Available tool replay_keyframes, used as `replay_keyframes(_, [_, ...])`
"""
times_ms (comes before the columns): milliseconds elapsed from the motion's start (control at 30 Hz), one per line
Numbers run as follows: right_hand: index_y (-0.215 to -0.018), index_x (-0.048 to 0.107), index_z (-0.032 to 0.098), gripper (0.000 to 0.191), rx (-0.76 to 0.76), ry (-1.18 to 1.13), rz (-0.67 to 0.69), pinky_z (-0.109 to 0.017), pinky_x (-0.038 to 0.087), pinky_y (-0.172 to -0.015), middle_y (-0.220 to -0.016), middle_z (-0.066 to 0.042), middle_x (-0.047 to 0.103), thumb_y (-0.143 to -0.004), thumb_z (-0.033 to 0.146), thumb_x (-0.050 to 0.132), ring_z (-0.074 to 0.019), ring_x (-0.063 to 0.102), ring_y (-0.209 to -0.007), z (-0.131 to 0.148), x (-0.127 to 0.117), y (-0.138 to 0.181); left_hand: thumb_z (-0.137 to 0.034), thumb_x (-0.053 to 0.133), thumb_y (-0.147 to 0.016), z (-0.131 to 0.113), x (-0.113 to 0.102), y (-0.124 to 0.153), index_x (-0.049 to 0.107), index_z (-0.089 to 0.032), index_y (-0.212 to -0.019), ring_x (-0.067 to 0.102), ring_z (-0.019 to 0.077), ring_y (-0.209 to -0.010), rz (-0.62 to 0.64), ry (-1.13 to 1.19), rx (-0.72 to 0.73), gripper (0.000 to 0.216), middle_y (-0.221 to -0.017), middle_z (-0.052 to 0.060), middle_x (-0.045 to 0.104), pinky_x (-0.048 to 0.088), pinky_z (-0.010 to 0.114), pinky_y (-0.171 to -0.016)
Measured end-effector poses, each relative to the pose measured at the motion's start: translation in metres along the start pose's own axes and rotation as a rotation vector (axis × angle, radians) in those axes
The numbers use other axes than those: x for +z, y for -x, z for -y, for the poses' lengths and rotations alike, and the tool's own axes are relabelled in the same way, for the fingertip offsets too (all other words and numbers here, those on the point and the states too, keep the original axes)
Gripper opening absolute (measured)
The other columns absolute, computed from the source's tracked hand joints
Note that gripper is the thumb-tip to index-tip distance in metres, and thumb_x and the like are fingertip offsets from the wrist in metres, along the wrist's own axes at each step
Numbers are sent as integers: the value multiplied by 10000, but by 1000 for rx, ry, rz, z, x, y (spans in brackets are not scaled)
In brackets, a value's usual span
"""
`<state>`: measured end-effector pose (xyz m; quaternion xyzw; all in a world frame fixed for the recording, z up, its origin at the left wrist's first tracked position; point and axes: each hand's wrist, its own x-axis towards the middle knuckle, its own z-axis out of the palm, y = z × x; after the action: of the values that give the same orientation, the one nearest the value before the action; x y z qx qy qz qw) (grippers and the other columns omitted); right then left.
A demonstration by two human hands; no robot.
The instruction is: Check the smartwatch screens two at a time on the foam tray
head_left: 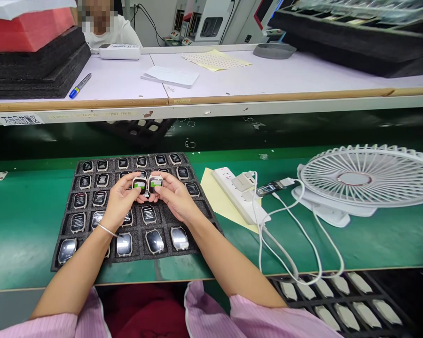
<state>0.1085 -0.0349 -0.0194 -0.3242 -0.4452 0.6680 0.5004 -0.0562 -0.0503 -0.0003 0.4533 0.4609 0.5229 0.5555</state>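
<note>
Both hands meet over a black foam tray (134, 259) that holds rows of square smartwatch bodies. My left hand (121, 199) is closed around one smartwatch (139, 184), its lit screen partly green. A second smartwatch (155, 183), also showing green, sits in the fingers of my right hand (176, 195). The two watches are side by side, screens up, with a thumb on each. Under the hands, some watches in the tray are hidden. Many tray watches show white text on dark screens; the front row, such as one watch (179, 238), looks blank and reflective.
Right of the tray, a white power strip (238, 197) with plugs and looping cables lies on yellow paper. A white fan (366, 178) stands farther right. Above is a shelf (211, 89) with foam stacks at both ends. Another person (109, 28) sits behind it. A second tray (341, 300) is lower right.
</note>
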Motion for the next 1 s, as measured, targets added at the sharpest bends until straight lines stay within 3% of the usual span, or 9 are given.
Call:
replay_keyframes(367, [-1111,611,231,428,-21,16,13,-269,492,-595,-834,30,678,-696,131,649,-123,650,-621,1,-1,1,-234,705,-712,-1,0,0,630,-173,-1150,665,95,-565,-1,8,-5,449,-923,12,706,552,236,-576])
replay_keyframes(533, [-1069,637,209,270,42,6,9,-257,472,-558,-732,29,665,-816,300,662,-118,643,-560,2,0,1,-290,737,-725,0,-1,0,662,-166,-1057,589,60,-494,-25,-54,22,363,-834,-6,686,470,196,-492])
replay_keyframes(633, [-1059,646,211,287,50,-14,10,-249,466,-542,-708,34,662,-824,370,687,-117,646,-541,1,0,1,-314,761,-718,2,-1,-2,664,-169,-1023,554,53,-476,-21,-62,44,351,-796,-16,666,453,193,-471])
replay_keyframes(1000, [-1125,630,222,356,55,-44,10,-277,522,-596,-774,27,683,-789,306,712,-130,677,-595,0,1,-1,-275,760,-702,4,-2,-4,645,-186,-1086,573,61,-523,-9,-83,63,411,-854,-12,655,507,201,-506])
